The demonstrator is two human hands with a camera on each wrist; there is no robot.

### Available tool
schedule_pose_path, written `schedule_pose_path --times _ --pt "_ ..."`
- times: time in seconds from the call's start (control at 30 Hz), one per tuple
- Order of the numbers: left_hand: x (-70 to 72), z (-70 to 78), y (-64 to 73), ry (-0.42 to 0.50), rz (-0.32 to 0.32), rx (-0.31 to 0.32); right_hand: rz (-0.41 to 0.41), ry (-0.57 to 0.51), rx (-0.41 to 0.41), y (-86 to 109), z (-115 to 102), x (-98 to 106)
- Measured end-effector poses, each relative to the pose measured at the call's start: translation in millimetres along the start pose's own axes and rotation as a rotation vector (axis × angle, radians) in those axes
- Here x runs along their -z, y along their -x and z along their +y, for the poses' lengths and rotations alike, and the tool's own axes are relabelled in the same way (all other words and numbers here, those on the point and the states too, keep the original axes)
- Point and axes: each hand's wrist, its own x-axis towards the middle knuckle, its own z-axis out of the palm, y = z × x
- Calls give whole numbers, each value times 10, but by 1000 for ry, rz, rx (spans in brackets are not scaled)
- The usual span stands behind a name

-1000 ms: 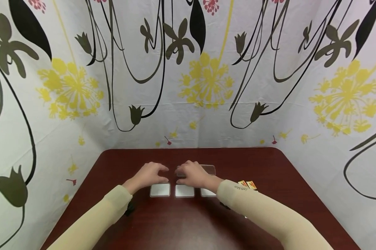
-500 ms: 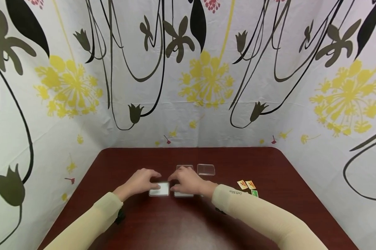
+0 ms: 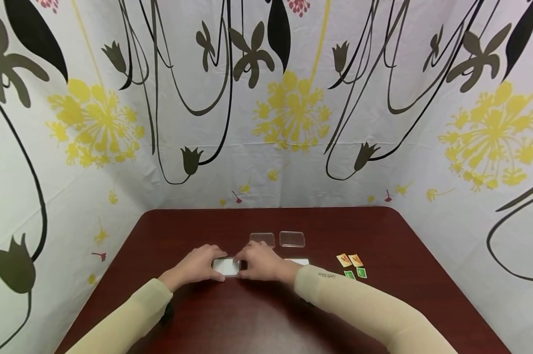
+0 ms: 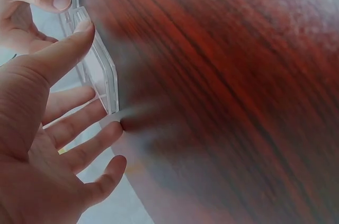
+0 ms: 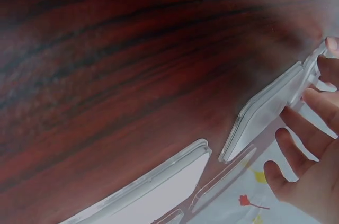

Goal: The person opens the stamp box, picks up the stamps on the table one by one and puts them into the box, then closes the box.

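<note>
Case of clear rectangular plastic with a white face (image 3: 226, 267) was held at the dark-red wooden table (image 3: 249, 314), the left hand (image 3: 197, 265) gripping its nine o'clock end, the right hand (image 3: 263, 261) its three o'clock end. Two transparent rectangular plastic pieces (image 3: 292, 239) lay toward two o'clock, two orange-and-white cards (image 3: 356, 260) and two green cards (image 3: 361, 272) toward three.
</note>
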Motion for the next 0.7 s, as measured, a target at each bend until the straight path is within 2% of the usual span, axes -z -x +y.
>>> schedule_pose_path --times 0.3,0.7 --pt "-5 4 -4 -18 9 -25 -4 47 11 -19 -44 23" --pt "-51 -2 -31 -70 20 -1 11 74 12 -38 -92 -30"
